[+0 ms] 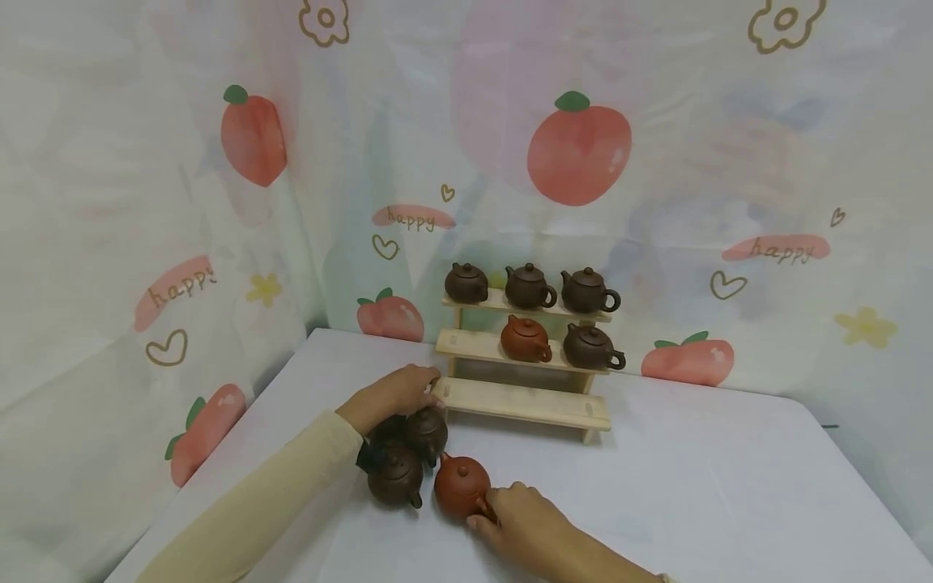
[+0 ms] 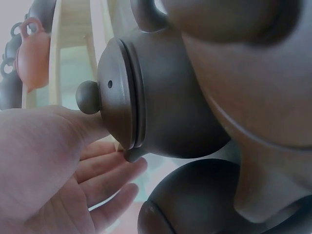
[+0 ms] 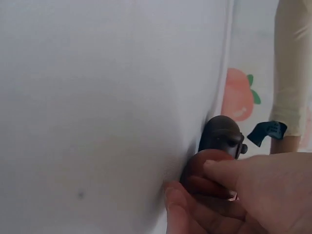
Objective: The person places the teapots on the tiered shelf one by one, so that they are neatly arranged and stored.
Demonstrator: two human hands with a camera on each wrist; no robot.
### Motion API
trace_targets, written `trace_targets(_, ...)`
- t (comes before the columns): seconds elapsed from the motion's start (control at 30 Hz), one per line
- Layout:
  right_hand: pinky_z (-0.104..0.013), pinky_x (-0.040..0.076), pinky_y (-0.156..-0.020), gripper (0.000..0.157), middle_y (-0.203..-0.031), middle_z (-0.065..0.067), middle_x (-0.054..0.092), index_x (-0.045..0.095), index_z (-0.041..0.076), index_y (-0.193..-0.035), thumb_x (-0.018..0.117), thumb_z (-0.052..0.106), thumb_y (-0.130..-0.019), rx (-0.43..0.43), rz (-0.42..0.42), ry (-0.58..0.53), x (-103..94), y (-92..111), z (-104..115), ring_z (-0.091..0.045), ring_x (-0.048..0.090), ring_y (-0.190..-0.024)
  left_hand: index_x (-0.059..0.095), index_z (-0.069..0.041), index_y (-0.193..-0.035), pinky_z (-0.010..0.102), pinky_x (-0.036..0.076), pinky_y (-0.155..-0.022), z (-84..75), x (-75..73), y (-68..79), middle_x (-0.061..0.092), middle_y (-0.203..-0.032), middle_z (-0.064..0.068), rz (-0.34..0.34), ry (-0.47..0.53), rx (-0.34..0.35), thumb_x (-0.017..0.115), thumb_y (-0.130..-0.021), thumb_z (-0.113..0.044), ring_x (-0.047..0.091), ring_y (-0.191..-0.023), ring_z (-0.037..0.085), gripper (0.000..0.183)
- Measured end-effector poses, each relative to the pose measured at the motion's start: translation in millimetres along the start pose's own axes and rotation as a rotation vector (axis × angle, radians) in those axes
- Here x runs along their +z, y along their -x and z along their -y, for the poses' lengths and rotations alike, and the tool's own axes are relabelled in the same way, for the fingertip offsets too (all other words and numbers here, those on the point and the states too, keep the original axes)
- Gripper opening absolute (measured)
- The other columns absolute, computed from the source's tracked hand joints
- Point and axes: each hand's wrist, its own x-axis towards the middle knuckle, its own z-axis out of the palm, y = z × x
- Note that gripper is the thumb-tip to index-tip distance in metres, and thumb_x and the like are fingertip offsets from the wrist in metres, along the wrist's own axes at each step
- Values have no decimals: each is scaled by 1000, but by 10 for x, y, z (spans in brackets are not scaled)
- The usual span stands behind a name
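My left hand (image 1: 401,393) reaches in beside the left end of the lowest step. Its fingers spread loosely around a dark brown teapot (image 1: 427,431), near the spout and round lid knob in the left wrist view, without closing on it. Another dark teapot (image 1: 396,478) stands just in front, and a third dark shape is partly covered by the left wrist. My right hand (image 1: 528,526) pinches the handle of a reddish-brown teapot (image 1: 462,487) low at the table, its spout toward the dark ones. In the right wrist view, the thumb of the right hand (image 3: 229,185) overlaps this teapot.
A three-step wooden stand (image 1: 521,402) is at the back of the white table (image 1: 692,486). Three dark teapots (image 1: 526,287) line its top step. The middle step holds a reddish teapot (image 1: 525,338) and a dark teapot (image 1: 589,348). A printed curtain (image 1: 692,162) hangs behind.
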Motion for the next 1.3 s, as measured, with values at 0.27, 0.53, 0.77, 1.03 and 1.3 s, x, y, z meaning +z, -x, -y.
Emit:
trace_targets(0.27,-29,50,-62,21,-81,4,71,70,13,-94,71,32,-102,-78,-51,-1,-16,19,-147,-5,65,-73,64,-6,-119,44,52,-92,6,6,-8,69,-103,9,-2,7,2,78,-97,-35,61,-94,22,39)
trace_targets(0.53,-24,45,-61,22,-74,15,59,65,18,-86,70,32,-102,-94,-24,-65,-45,47,-250,2,50,-67,64,-8,-116,43,52,-91,6,15,2,69,-102,7,6,15,-4,78,-97,-35,60,-93,21,36)
trace_targets(0.77,-22,45,-61,21,-75,17,59,65,20,-87,68,32,-103,-137,-64,-82,-31,50,-288,3,50,-67,64,-7,-119,44,51,-91,-1,-5,9,69,-103,8,10,16,-21,78,-97,-34,59,-92,22,38)
trace_targets(1.03,-20,42,-59,25,-71,18,56,64,21,-81,70,33,-102,-149,-115,-102,-51,53,-331,4,46,-64,64,-7,-118,43,51,-90,5,25,9,68,-101,7,5,23,-4,78,-97,-33,58,-91,21,37)
trace_targets(1.3,-19,42,-54,23,-69,15,55,63,17,-81,71,23,-102,-188,-197,-111,-239,-68,-281,4,45,-62,65,-8,-119,43,51,-91,3,-3,20,69,-103,6,3,37,-26,79,-96,-34,59,-93,21,37)
